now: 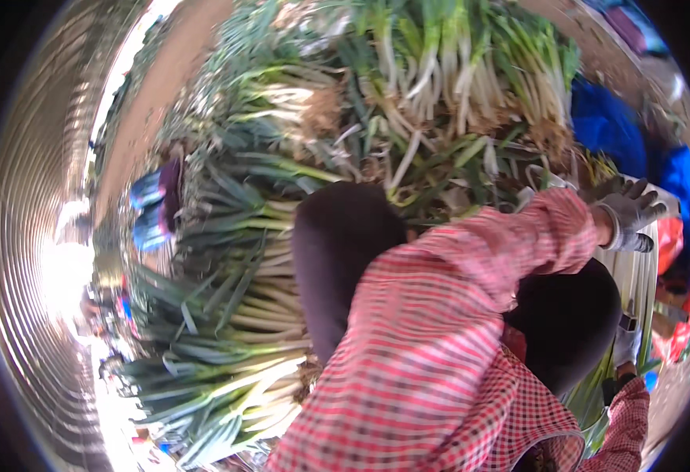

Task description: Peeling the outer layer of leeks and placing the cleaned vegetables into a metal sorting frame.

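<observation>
My left hand (632, 216), in a pale grey glove with dark fingertips, is open with fingers spread, over the edge of pale stalks that look like leeks (632, 279). No object shows in it. My right hand (626, 346), gloved too, is at the lower right beside those stalks; its fingers are too small and partly hidden to make out. Green leaves (592, 393) lie close to its wrist. Both arms wear red-and-white checked sleeves, and my dark-trousered knees (345, 259) stand between the arms and the piles.
Several leeks (274, 315) are heaped on the left, and bundles with white stems and roots (455, 79) stand at the far side. Blue cloth or bags (608, 126) and a red bag (671, 244) are at the right. Blue-and-purple shoes (156, 204) show on the left.
</observation>
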`<state>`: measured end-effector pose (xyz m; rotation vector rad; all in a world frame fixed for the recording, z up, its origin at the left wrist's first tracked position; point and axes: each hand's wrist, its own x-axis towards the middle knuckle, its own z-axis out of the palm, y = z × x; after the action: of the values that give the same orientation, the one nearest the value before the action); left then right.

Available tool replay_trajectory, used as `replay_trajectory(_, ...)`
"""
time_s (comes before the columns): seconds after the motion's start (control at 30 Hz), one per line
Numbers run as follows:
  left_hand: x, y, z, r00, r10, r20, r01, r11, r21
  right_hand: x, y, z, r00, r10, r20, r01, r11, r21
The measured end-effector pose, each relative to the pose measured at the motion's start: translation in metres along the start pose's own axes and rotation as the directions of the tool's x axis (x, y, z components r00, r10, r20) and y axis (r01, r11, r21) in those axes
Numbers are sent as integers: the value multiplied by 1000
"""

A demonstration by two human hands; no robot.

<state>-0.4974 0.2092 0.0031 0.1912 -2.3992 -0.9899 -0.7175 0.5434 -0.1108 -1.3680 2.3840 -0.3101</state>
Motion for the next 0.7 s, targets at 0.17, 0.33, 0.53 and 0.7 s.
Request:
replay_trajectory(0.17,-174,70,-276,933,-332,-140,353,922,162,83,39,-49,936,110,334,135,765,-630)
replay_trajectory(0.33,-432,167,-432,868,-249,-430,430,-57,901,185,-64,-151,890,-455,36,362,657,-661)
replay_trajectory(0.53,-716,122,-368,-365,-509,-779,389,677,-625,154,-336,-132,653,-750,102,697,544,-467)
replay_trajectory(0.7,-699,40,-403,-52,-744,-666,82,661,-746,91,-476,-104,440,-827,350,850,257,-460)
